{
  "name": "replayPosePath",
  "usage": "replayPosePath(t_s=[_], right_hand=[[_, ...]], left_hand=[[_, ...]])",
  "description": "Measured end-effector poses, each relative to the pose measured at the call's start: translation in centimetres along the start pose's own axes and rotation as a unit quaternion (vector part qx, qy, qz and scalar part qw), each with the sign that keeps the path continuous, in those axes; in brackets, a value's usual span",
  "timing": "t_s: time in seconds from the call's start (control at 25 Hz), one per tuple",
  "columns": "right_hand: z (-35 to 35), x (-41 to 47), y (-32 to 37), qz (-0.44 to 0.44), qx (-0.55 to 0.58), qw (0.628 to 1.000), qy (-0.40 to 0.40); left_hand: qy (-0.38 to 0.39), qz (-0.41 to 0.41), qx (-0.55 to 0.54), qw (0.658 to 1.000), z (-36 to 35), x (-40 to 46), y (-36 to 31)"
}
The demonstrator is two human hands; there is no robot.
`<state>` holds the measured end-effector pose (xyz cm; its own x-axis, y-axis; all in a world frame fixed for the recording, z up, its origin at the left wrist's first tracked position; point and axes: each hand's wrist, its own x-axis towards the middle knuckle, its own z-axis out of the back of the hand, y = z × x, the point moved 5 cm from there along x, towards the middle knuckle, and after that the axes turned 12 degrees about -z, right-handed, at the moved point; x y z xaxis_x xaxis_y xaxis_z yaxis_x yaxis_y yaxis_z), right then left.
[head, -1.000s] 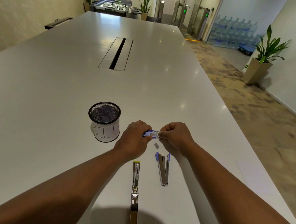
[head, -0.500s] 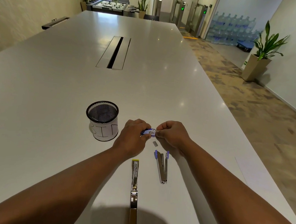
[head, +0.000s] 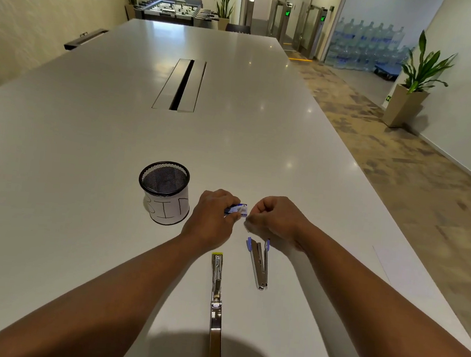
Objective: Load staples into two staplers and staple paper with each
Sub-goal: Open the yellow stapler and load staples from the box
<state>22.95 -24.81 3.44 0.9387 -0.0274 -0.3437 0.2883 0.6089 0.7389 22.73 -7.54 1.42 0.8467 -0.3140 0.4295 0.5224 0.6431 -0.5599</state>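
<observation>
My left hand [head: 212,219] pinches a small blue staple box [head: 238,209] just above the table. My right hand [head: 275,220] is beside the box and apart from it, its fingers curled with blurred fingertips down on the table. Whether they hold anything is hidden. A small chrome stapler with blue tips [head: 258,263] lies opened in a V just below my right hand. A longer chrome stapler with yellow ends [head: 216,295] lies unfolded flat, pointing toward me. A white sheet of paper [head: 409,286] rests near the table's right edge.
A black mesh cup with a paper wrap lettered "BIN" [head: 165,197] stands left of my left hand. The long white table [head: 85,162] has a cable slot [head: 181,85] at its middle. Its right edge drops to a carpeted floor.
My right hand has let go of the staple box and dropped slightly toward the table, covering the loose staple strip that lay there. My left hand still holds the box.
</observation>
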Motion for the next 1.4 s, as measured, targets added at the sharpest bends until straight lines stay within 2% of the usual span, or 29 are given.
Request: replayPosePath(t_s=[0.12, 0.48, 0.76, 0.92, 1.04, 1.12, 1.16, 1.24, 1.28, 1.4], right_hand=[[-0.4, -0.1, -0.1, -0.018, -0.047, 0.998, 0.029], [-0.4, -1.1, 0.4, -0.001, -0.096, 0.995, -0.026], [0.1, -1.6, 0.4, 0.017, -0.117, 0.992, -0.051], [0.0, -1.7, 0.6, 0.037, -0.138, 0.988, -0.055], [0.1, -2.6, 1.2, 0.078, -0.127, 0.986, -0.076], [-0.2, -4.0, 1.9, 0.123, -0.15, 0.976, -0.101], [-0.4, -4.9, 2.4, 0.147, -0.168, 0.968, -0.116], [-0.9, -6.8, 3.3, 0.2, -0.194, 0.949, -0.148], [-1.2, -7.6, 3.6, 0.222, -0.2, 0.94, -0.164], [-2.2, -9.6, 3.9, 0.26, -0.204, 0.925, -0.189]], left_hand=[[-0.003, 0.001, -0.002, 1.0, 0.1, -0.1, -0.1], [-0.018, 0.005, -0.016, 1.0, 0.8, -0.4, -0.8], [-0.063, 0.023, -0.011, 0.998, 1.7, -1.2, -1.3], [-0.073, 0.032, -0.043, 0.996, 1.9, -1.7, -1.4], [-0.068, 0.083, -0.104, 0.989, 1.9, -2.3, -1.3], [-0.049, 0.128, -0.193, 0.972, 1.8, -2.9, -1.0], [-0.045, 0.148, -0.269, 0.951, 1.9, -3.3, -1.1], [-0.036, 0.177, -0.429, 0.885, 2.2, -4.4, -1.8], [-0.033, 0.181, -0.473, 0.861, 2.5, -5.0, -2.3], [-0.037, 0.193, -0.484, 0.853, 3.8, -6.9, -4.0]])
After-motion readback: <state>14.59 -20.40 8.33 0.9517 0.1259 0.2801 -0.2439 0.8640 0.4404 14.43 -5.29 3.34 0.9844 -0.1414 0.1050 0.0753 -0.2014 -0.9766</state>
